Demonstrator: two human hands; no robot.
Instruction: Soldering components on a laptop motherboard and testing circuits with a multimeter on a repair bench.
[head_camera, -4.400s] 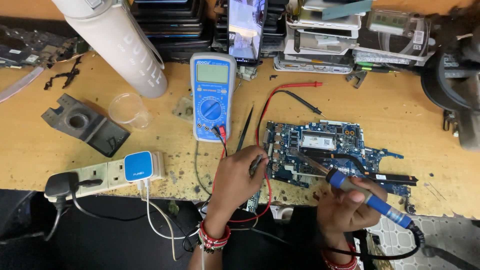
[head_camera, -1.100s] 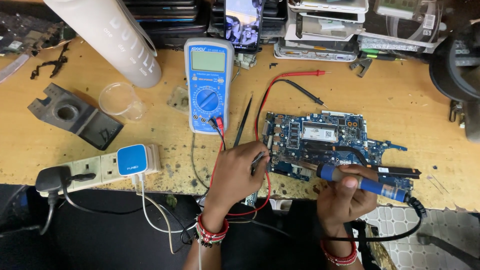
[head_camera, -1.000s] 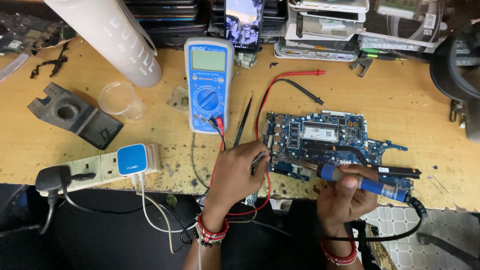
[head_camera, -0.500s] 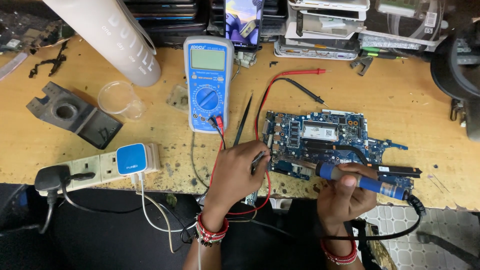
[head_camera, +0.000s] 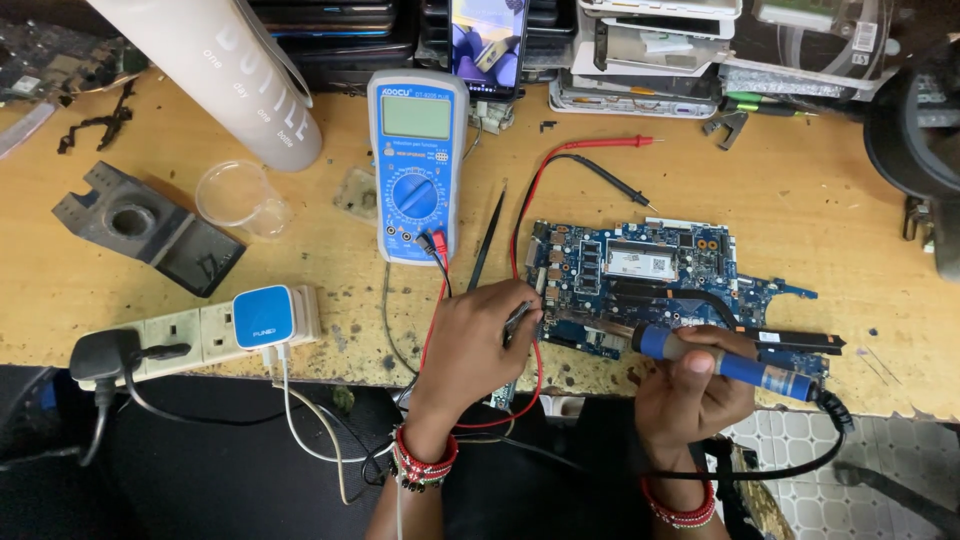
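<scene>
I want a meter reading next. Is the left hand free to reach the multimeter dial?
Probably not at once: the left hand pinches tweezers at the board. The bench up to the multimeter holds only its leads.

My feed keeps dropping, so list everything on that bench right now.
circuit board: one, blue, bench centre-right
soldering iron: one, blue handle, over board's lower edge
tweezers: one, metal, at board's left edge
multimeter: one, blue, bench centre
probe leads: two, red and black, above board
power strip: one, white, front left
bottle: one, grey, back left
left hand: holds tweezers
right hand: grips soldering iron
</scene>
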